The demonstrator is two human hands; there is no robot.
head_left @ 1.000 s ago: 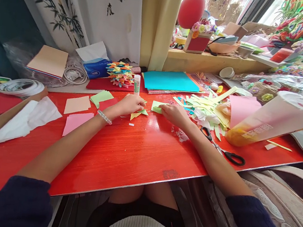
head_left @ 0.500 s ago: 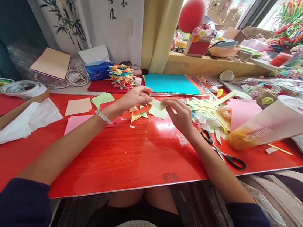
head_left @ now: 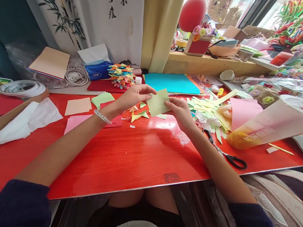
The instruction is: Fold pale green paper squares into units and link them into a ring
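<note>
A pale green paper square [head_left: 159,102] is held up above the red table between my two hands, its face toward me. My left hand [head_left: 139,95] pinches its left edge, and a beaded bracelet circles that wrist. On the right edge, the fingers of my right hand [head_left: 179,109] are closed. Another pale green paper [head_left: 161,116] lies partly hidden beneath the held square. Small folded yellow and green pieces [head_left: 139,115] rest near my left hand. Green, peach, pink and red paper sheets lie beside my left forearm.
Black-handled scissors [head_left: 225,155] lie right of my right forearm, beside a leaning drink cup [head_left: 261,124]. Paper strips [head_left: 207,109] are heaped behind them. A blue sheet [head_left: 172,83] and a multicoloured folded-paper model [head_left: 121,75] stand at the back. A cardboard box [head_left: 21,107] sits left.
The green paper between my hands has been raised and turned so that more of its face shows. My right hand has shifted slightly right.
</note>
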